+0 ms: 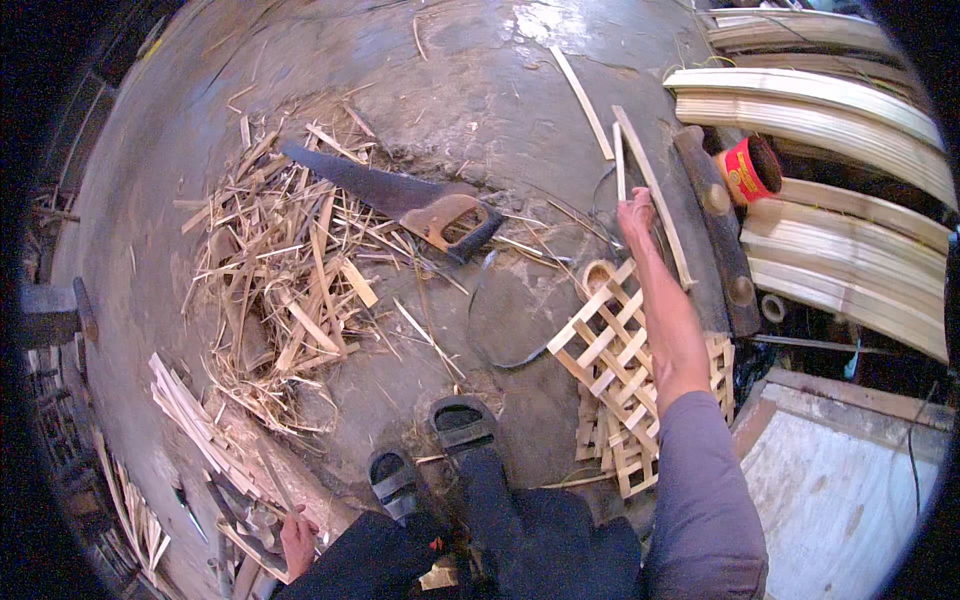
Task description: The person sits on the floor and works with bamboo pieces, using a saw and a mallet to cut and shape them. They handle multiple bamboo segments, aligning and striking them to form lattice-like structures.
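My right hand [637, 212] reaches far forward on the right, its fingers closed on the lower end of a short, pale bamboo strip [618, 158]. A longer strip [655, 195] lies just beside it. Under my right forearm rest woven lattice panels [610, 345] of flat bamboo slats, partly covered by the arm. At the lower left, my left hand [298, 542] is low beside my leg with curled fingers; what they hold, if anything, is hidden. Near it are a thin wooden piece [250, 548] and a bundle of pale strips [200, 425].
A handsaw [400, 200] lies across a heap of bamboo scraps [290, 290]. Bundled bamboo slats [840, 250] and a red can [748, 170] line the right side. A wire hoop [490, 345] lies ahead of my sandals [463, 425]. A pale board [840, 480] is at the lower right.
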The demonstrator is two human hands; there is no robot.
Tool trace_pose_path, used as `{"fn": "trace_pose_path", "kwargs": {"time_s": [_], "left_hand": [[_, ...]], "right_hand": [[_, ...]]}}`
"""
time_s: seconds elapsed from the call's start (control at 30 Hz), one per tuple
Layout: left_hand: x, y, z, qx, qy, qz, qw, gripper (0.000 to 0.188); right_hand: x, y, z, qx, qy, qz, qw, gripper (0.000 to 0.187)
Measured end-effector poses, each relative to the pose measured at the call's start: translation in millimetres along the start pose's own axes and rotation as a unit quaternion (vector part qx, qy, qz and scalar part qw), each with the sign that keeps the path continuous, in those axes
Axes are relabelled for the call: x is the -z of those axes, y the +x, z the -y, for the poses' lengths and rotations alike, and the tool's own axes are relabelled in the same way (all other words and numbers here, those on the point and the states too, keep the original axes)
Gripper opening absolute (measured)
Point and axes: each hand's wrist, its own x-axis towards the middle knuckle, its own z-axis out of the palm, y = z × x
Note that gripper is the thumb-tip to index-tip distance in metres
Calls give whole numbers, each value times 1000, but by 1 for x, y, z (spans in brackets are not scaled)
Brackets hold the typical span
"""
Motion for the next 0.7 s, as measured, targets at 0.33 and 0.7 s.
{"fn": "trace_pose_path", "kwargs": {"time_s": [0.33, 0.7], "left_hand": [[-20, 7, -54, -75, -25, 7, 997, 30], [-38, 10, -65, -94, -12, 34, 995, 28]], "right_hand": [[119, -215, 18, -256, 451, 201, 831, 10], [105, -301, 35, -320, 476, 236, 785, 23]]}}
